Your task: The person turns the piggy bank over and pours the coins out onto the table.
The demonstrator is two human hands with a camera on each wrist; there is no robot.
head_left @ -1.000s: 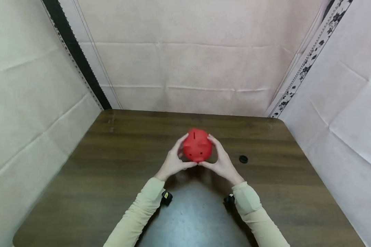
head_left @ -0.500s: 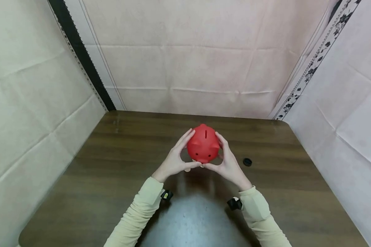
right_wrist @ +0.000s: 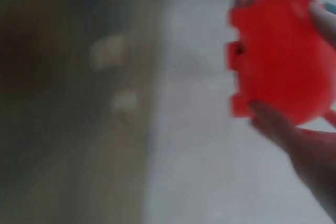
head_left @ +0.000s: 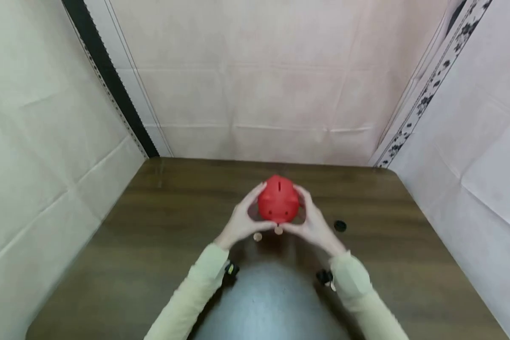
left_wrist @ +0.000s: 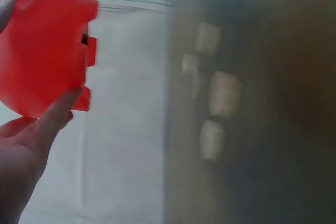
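Note:
A red piggy bank (head_left: 278, 200) is held between both hands, its slot uppermost and its snout toward the person. My left hand (head_left: 243, 218) grips its left side, fingers curved along the body and thumb near the snout. On the other side my right hand (head_left: 311, 221) mirrors that grip. In the left wrist view the bank's stubby feet (left_wrist: 83, 98) show raised off the table, with several blurred coins (left_wrist: 224, 94) below. Two coins peek out under the thumbs in the head view, one coin (head_left: 257, 237) by the left thumb and another coin (head_left: 278, 230) between them.
A round black plug (head_left: 340, 226) lies on the brown wooden table (head_left: 187, 212), right of the right hand. White cloth walls (head_left: 255, 104) enclose the back and both sides. A small black camera (head_left: 324, 276) sits at the right wrist.
The piggy bank rose toward the camera, then dipped slightly, while both hands kept their grip. Coins have come into sight beneath it. The head view has shifted a little.

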